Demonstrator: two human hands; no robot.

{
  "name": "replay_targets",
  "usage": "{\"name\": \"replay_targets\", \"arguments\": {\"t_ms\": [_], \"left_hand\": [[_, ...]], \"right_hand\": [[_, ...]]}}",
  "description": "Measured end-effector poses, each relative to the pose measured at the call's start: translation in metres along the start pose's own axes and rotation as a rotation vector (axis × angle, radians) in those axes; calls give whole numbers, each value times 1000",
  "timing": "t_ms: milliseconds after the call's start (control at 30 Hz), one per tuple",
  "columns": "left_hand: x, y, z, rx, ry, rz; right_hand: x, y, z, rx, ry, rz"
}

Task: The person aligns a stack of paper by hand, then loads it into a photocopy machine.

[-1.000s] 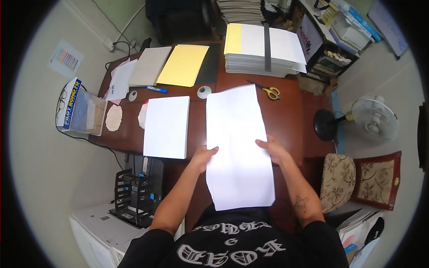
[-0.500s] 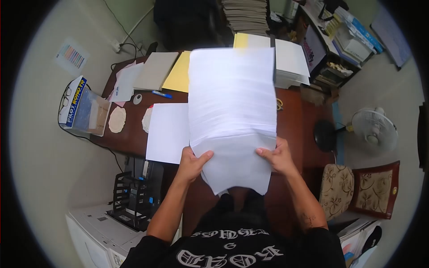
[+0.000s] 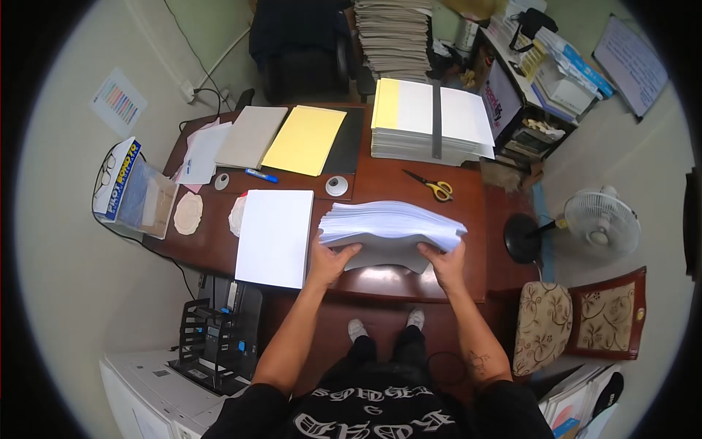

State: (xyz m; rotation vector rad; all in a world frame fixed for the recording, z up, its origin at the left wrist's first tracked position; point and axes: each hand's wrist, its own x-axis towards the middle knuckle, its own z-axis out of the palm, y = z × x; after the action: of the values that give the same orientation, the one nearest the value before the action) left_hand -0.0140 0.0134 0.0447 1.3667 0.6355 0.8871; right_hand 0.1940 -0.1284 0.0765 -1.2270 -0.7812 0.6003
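Between my two hands is a thick stack of white paper (image 3: 395, 223), its sheets bowed and fanned along the far edge, held over the near part of the brown desk (image 3: 446, 282). My left hand (image 3: 333, 260) grips the stack's left side, thumb on the near face. On the right side my right hand (image 3: 443, 262) grips it the same way, fingers hidden behind. Left of the stack lies a neat pile of white paper (image 3: 274, 238). Yellow-handled scissors (image 3: 439, 189) lie beyond it to the right, and a white round object (image 3: 336, 186) sits beyond it to the left.
At the desk's back stands a tall paper pile (image 3: 409, 110) with a dark ruler-like strip across it. Yellow sheets (image 3: 303, 139), a grey-brown folder (image 3: 252, 137) and a blue marker (image 3: 262, 175) lie left. A fan (image 3: 601, 219) and chair (image 3: 545, 325) stand right.
The stack has come down toward the desk and tipped, so its fanned edge shows instead of its broad face. The scissors and white round object have come into fuller view.
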Motion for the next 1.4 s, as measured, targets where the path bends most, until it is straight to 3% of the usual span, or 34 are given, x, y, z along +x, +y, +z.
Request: {"name": "replay_targets", "arguments": {"t_ms": [100, 300, 433, 567, 733, 833, 867, 933, 967, 1067, 1133, 1200, 1333, 1400], "left_hand": [[5, 22, 12, 100, 14, 140], [9, 13, 10, -40, 26, 3], [7, 6, 6, 88, -12, -68], [1, 6, 5, -37, -51, 35], [2, 10, 3, 155, -97, 14], [2, 8, 4, 170, -86, -12], [3, 9, 5, 169, -71, 26], [1, 21, 8, 167, -31, 94], [-2, 21, 5, 210, -37, 30], [-5, 16, 0, 209, -47, -104], [-3, 0, 0, 26, -41, -106], [-4, 5, 2, 74, -52, -94], [-6, 18, 6, 105, -35, -105], [-7, 9, 3, 101, -45, -86]], "right_hand": [[8, -5, 12, 60, 22, -50], [5, 4, 6, 51, 18, 29], [3, 0, 5, 25, 8, 29], [6, -6, -9, -106, -92, 35], [2, -17, -6, -81, -157, -75], [5, -18, -16, -144, -242, 50], [7, -18, -14, -59, -204, -6], [9, -32, -8, -157, -68, -238], [8, -41, -5, -202, 0, -348], [0, -99, 2, -906, 1, -633], [-9, -135, 19, -1214, -261, -577], [-13, -137, 27, -1423, -615, -440], [-11, -143, 38, -1363, -506, -434], [-5, -128, 41, -1436, -585, -438]]}}
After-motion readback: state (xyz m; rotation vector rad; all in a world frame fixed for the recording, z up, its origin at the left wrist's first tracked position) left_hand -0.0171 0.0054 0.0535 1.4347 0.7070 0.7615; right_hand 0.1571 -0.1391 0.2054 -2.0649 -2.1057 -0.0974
